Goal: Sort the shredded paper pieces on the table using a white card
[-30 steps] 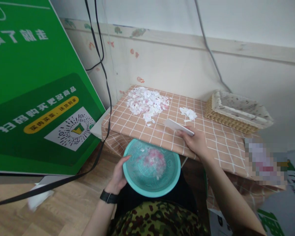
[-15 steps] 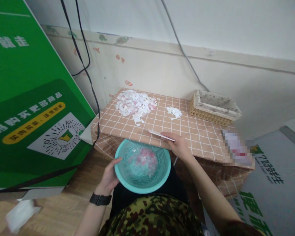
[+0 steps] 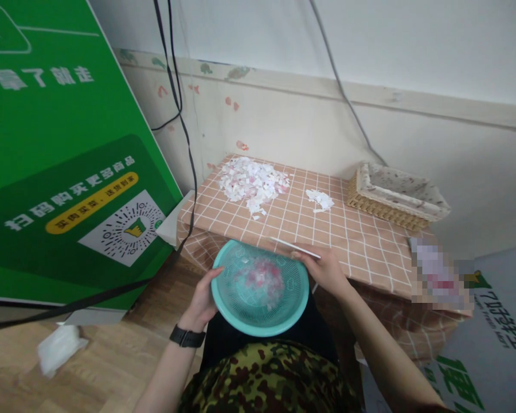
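My left hand (image 3: 205,299) grips the left rim of a teal plastic colander (image 3: 227,312), thumb over the edge. Inside the colander lies a heap of pink and white bits (image 3: 262,281), perhaps paper scraps; they look blurred. My right hand (image 3: 322,268) is closed on a thin, flat white card (image 3: 298,248), seen nearly edge-on above the colander's far rim. The colander sits over my lap, against the front edge of a table with a brown checked cloth (image 3: 284,221). On the cloth lie a large pile of paper scraps (image 3: 251,180) and a smaller white pile (image 3: 320,199).
A cloth-lined wicker basket (image 3: 393,209) stands at the table's back right, with a pixelated item (image 3: 438,272) in front. A green printed panel (image 3: 69,126) rises at the left, black cables (image 3: 189,149) hanging beside it. A white bag (image 3: 62,347) lies on the floor.
The view has swung a little to the left, so everything sits further right. The white card has turned more edge-on and come slightly nearer the colander. My left hand keeps its hold.
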`<state>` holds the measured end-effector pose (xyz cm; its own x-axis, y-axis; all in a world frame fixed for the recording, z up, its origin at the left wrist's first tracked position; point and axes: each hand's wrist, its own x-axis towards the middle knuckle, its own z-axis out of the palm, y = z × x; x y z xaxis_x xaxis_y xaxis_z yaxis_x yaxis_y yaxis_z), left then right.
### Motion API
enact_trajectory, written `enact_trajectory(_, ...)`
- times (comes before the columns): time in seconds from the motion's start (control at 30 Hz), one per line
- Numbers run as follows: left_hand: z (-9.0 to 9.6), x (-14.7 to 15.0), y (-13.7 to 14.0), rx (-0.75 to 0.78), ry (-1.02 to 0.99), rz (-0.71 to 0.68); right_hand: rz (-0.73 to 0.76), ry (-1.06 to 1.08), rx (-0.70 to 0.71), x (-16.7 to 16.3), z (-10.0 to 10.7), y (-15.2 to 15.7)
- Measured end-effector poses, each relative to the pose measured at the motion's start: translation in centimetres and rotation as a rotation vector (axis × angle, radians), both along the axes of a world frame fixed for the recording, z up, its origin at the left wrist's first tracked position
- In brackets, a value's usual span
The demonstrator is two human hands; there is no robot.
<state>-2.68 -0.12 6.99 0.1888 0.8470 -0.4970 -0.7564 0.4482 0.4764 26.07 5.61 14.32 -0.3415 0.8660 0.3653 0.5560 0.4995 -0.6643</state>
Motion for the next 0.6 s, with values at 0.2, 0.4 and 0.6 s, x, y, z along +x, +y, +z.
enact_trajectory(0.2, 0.1, -0.8, 0.0, 0.015, 0.032, 0.054, -0.146, -0.028, 0.028, -0.4, -0.3, 4.7)
enact_trajectory(0.4, 0.7, -1.4, 0.0, -0.022, 0.074, 0.061, -0.061, -0.049, 0.014, -1.7, 0.0, 5.7)
enact_trajectory(0.6, 1.1, -1.8, -0.1, -0.054, 0.086, 0.089, 0.05, -0.03, 0.01, -2.4, 0.0, 2.5)
